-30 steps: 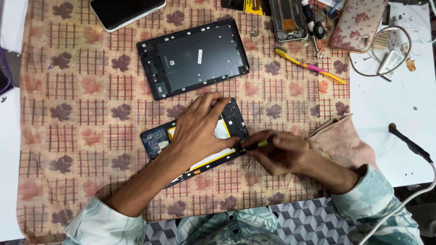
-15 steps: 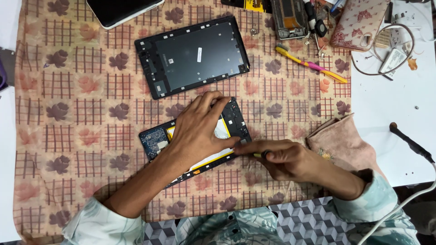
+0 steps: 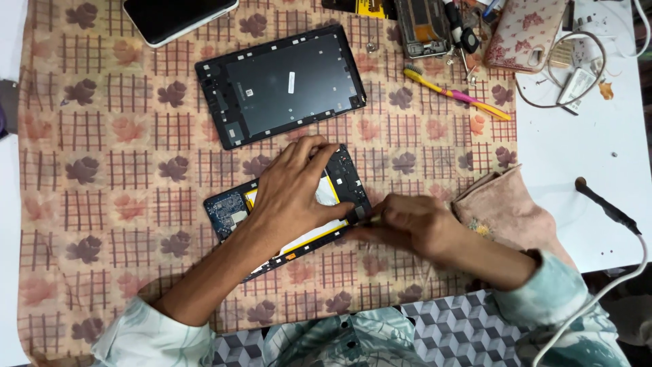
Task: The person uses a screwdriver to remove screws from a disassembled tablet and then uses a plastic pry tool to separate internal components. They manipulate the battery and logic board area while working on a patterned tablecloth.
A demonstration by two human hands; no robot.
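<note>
Both hands work on the opened tablet [image 3: 285,217] lying mid-cloth: the left hand [image 3: 288,197] presses flat across its yellow-edged battery, fingers spread, while the right hand [image 3: 407,224] is closed on a small tool, mostly hidden, at the lower right corner. Steady downward pressure should stop the frame sliding on the patterned cloth [image 3: 102,170]. Just beyond lies the detached back cover [image 3: 282,88].

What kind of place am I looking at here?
Probably a small electronics repair bench. An opened tablet lies under the left hand, its back cover sits apart on the cloth, and a soldering iron rests nearby.
</note>
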